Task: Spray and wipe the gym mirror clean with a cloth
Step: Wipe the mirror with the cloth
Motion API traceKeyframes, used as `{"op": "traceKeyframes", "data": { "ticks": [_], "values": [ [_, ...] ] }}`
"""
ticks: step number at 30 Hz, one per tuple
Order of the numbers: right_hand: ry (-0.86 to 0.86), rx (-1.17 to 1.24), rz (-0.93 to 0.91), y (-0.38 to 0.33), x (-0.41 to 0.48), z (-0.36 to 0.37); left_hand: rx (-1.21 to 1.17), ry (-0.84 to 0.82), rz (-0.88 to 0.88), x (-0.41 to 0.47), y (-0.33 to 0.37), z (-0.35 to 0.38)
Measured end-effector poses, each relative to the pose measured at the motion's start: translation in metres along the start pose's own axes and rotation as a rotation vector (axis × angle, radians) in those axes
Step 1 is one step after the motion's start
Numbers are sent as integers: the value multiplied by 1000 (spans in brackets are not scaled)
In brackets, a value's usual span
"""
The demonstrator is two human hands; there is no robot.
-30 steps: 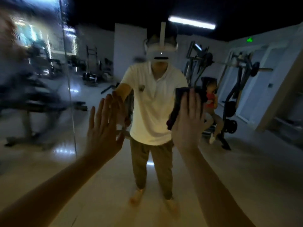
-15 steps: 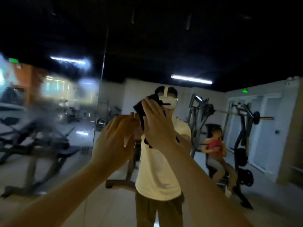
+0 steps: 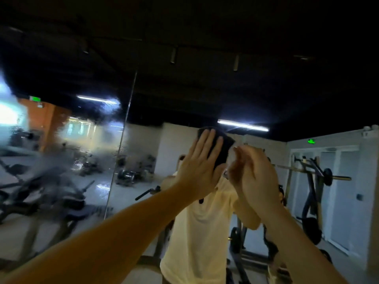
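Note:
The gym mirror fills the view and shows my reflection in a pale shirt. A dark cloth lies flat against the glass at head height. My left hand presses on it with straight fingers spread upward. My right hand is raised just right of the cloth, blurred, fingers loosely bent with the tips near the cloth's right edge. Whether they touch the cloth is unclear. A dark tail of cloth hangs below my left wrist.
A vertical seam divides the mirror into panels. The left panel is smeared and wet with spray. Reflected in the glass are benches at the left, a barbell rack at the right and ceiling lights.
The view has tilted upward. The cloth moved up the glass from chest height to head height. My right hand came off it and my left hand now presses it.

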State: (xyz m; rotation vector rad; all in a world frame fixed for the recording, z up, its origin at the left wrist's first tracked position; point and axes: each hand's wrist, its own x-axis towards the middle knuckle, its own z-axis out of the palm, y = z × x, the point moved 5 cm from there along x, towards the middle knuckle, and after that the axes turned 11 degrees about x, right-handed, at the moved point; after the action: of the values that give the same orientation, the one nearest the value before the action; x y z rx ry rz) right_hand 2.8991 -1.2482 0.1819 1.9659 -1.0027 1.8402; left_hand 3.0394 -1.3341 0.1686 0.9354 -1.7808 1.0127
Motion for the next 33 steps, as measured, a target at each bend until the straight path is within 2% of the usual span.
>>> {"op": "traceKeyframes", "data": {
  "ticks": [3,5,8,10,15,18,20,23,28,31,33],
  "values": [
    [53,-89,-61,4,-12,8,115,15,120,17,11,4],
    [30,-162,-137,2,-17,27,203,46,105,15,0,3],
    [-15,-359,-332,-5,-19,58,197,99,-116,-1,-55,-5],
    [-46,-481,-396,-5,-22,78,208,99,-240,-15,-104,-8],
    [29,-533,-378,2,-30,93,230,60,-499,-66,-209,-15],
    [18,-535,-354,0,-34,98,221,66,-596,-82,-221,-16],
    [1,-532,-352,2,-36,98,200,106,-554,-83,-200,-13],
    [-28,-542,-361,7,-36,95,131,167,-350,-79,-128,3],
    [-61,-461,-362,8,-34,80,182,88,-44,-72,5,22],
    [-56,-394,-348,11,-44,68,191,89,25,-77,1,21],
    [-72,-391,-371,11,-56,65,161,108,-18,-89,-23,18]
  ]
}}
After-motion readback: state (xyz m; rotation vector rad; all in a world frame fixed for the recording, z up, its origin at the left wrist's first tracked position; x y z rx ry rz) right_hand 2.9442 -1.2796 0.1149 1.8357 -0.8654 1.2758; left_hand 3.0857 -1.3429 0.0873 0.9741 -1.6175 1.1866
